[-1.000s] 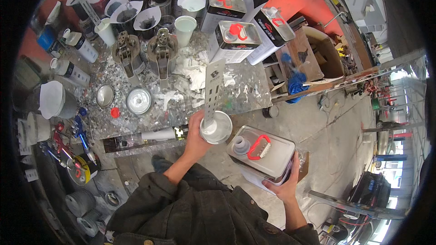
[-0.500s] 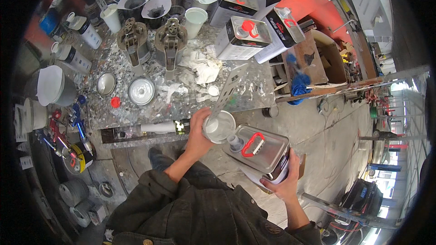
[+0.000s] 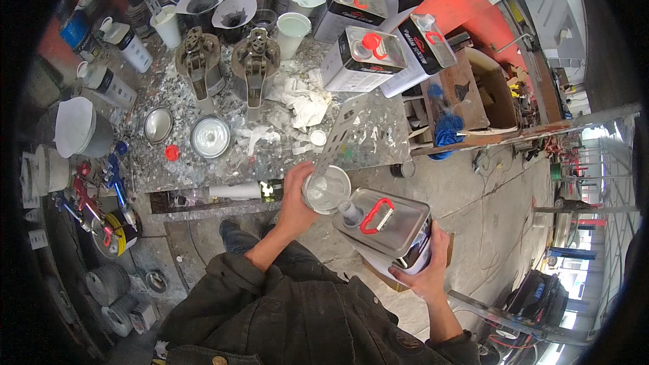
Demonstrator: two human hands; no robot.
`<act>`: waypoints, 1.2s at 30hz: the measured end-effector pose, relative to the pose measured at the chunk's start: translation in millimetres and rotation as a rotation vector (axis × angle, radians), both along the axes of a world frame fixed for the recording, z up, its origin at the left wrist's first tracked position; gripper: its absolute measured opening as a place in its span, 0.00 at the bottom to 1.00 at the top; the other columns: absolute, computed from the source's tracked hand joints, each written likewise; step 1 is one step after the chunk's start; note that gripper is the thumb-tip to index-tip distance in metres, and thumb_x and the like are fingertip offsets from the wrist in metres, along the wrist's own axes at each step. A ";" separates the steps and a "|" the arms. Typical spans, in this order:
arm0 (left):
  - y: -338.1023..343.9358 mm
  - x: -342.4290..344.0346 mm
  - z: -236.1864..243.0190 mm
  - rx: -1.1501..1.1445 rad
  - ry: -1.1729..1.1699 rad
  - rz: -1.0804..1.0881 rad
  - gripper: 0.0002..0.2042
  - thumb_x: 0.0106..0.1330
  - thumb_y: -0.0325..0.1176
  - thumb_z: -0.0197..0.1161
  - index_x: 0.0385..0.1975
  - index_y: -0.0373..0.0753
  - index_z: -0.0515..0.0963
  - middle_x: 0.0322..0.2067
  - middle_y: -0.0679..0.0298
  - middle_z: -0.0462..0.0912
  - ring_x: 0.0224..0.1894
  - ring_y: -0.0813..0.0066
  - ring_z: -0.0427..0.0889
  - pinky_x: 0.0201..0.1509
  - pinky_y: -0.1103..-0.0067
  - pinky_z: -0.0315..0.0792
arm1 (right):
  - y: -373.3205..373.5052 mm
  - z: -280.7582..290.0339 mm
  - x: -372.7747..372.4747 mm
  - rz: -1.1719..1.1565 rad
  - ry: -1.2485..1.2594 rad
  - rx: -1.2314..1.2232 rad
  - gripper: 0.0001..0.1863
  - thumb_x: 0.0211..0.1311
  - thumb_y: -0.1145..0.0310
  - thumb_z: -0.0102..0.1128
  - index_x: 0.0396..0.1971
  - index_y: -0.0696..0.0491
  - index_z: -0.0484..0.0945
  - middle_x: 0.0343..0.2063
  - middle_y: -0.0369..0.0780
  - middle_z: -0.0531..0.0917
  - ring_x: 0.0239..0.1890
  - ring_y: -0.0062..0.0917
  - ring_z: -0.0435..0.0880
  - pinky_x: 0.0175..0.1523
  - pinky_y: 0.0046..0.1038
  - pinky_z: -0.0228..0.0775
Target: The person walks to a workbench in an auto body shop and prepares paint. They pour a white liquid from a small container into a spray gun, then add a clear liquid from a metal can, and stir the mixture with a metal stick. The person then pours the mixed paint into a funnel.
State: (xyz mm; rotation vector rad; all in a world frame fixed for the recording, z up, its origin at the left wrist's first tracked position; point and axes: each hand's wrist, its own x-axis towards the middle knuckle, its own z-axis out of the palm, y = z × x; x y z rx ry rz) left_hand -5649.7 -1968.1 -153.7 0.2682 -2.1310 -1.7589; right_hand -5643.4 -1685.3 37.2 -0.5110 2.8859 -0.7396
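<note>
Left fingers grasping pale cup, slotted strip inside | right fingers grasping metal can, contents hidden

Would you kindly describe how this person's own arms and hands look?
The left hand and right hand are both bare, without gloves. The wrinkled sleeves of a dark jacket end partway along the forearms, leaving the rest uncovered.

White glare fills the windows far right of the right-hand fingers, soft sheen covers the metal can beside them, and fisheye distortion bends the outskirts.
</note>
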 end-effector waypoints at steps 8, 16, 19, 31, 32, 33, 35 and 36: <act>6.4 -6.1 -6.9 0.035 -0.023 -0.045 0.44 0.41 0.26 0.84 0.63 0.38 0.69 0.63 0.51 0.69 0.67 0.47 0.69 0.71 0.63 0.65 | 14.4 -9.6 -2.2 -0.044 -0.018 -0.067 0.70 0.24 0.63 0.88 0.74 0.59 0.56 0.61 0.51 0.68 0.64 0.47 0.69 0.69 0.43 0.62; -4.3 -10.5 9.7 0.216 -0.187 -0.083 0.47 0.40 0.28 0.86 0.66 0.36 0.67 0.59 0.54 0.75 0.63 0.58 0.75 0.68 0.67 0.68 | 28.6 -55.8 -6.7 -0.282 -0.142 -0.639 0.74 0.28 0.68 0.87 0.77 0.60 0.45 0.69 0.48 0.64 0.72 0.38 0.65 0.76 0.38 0.54; -29.9 -5.8 19.6 0.246 -0.217 -0.036 0.51 0.41 0.31 0.87 0.68 0.34 0.63 0.61 0.53 0.75 0.65 0.60 0.74 0.69 0.68 0.68 | 23.2 -77.2 -27.9 -0.356 -0.082 -0.875 0.74 0.30 0.69 0.86 0.79 0.58 0.43 0.73 0.49 0.61 0.74 0.38 0.62 0.78 0.38 0.52; -203.7 111.7 -84.0 0.352 -0.264 0.433 0.35 0.54 0.26 0.77 0.63 0.33 0.68 0.54 0.52 0.81 0.53 0.58 0.81 0.58 0.63 0.73 | -39.5 -151.7 -205.0 -0.669 0.537 -0.782 0.66 0.33 0.57 0.87 0.75 0.56 0.54 0.64 0.50 0.64 0.67 0.46 0.65 0.72 0.45 0.58; -223.3 129.7 -91.8 0.271 -0.318 0.472 0.32 0.55 0.29 0.76 0.59 0.32 0.71 0.51 0.51 0.82 0.51 0.57 0.82 0.55 0.63 0.75 | -56.0 -147.6 -214.8 -0.704 0.536 -0.751 0.67 0.34 0.59 0.87 0.75 0.57 0.53 0.64 0.49 0.64 0.67 0.43 0.65 0.72 0.43 0.59; -237.9 139.4 -107.9 0.223 -0.368 0.472 0.29 0.55 0.32 0.76 0.56 0.31 0.73 0.49 0.50 0.83 0.49 0.56 0.83 0.51 0.62 0.76 | -53.9 -156.3 -226.8 -0.731 0.601 -0.762 0.67 0.33 0.57 0.86 0.75 0.57 0.53 0.63 0.50 0.64 0.66 0.46 0.66 0.71 0.45 0.60; -270.2 166.2 -129.9 0.148 -0.434 0.469 0.24 0.57 0.38 0.76 0.49 0.29 0.78 0.44 0.48 0.86 0.44 0.54 0.86 0.45 0.62 0.79 | -54.2 -145.0 -236.7 -0.769 0.624 -0.716 0.66 0.34 0.57 0.86 0.74 0.57 0.54 0.63 0.51 0.65 0.67 0.46 0.65 0.72 0.45 0.58; -276.5 165.6 -135.1 0.135 -0.454 0.441 0.23 0.58 0.41 0.76 0.46 0.28 0.81 0.41 0.47 0.88 0.42 0.53 0.87 0.41 0.62 0.80 | -44.7 -146.3 -236.8 -0.773 0.636 -0.706 0.66 0.34 0.57 0.86 0.74 0.57 0.54 0.64 0.51 0.65 0.67 0.47 0.65 0.72 0.46 0.58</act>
